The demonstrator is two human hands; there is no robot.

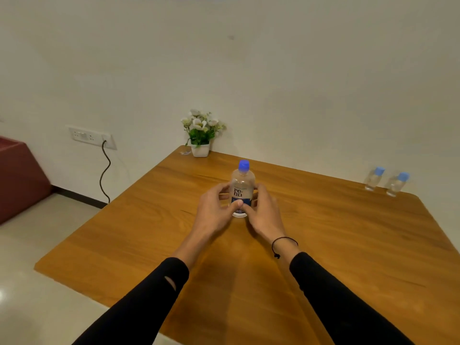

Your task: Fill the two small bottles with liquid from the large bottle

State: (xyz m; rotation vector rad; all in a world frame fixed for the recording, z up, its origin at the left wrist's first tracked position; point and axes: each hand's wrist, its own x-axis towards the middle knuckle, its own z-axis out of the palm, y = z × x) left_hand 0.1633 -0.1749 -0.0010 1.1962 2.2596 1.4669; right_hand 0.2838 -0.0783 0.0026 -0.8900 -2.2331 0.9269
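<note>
both hands are closing round the lower half of the large bottle (242,188), the left hand (216,210) cupping its left side and the right hand (264,210) its right, thumbs meeting at the front over the blue part of the label. the fingers are curling partway, wrapped onto the bottle rather than clenched, and neither hand is holding anything else. black sleeves are reaching in from the near edge, and a thin black cord bracelet (283,241) is sitting on the right wrist.

the bottle is standing upright on the wooden table (139,230), near the middle, with its blue cap (243,165) on. a two-handed grip low on the body probably steadies it before lifting or uncapping; one hand will likely need to move up to the cap while the other keeps the base planted.

farther off, well apart to the right near the table's back edge, the two small bottles (385,181) are standing side by side, both upright, both wearing pale blue caps. they look clear, and whether they hold any liquid is too blurred to tell. pouring has not begun, so the task is at its start, and the large bottle or the small ones will have to be brought together.

at the far corner, against the wall, a white pot of flowers (201,135) is sitting clear of the work.
</note>
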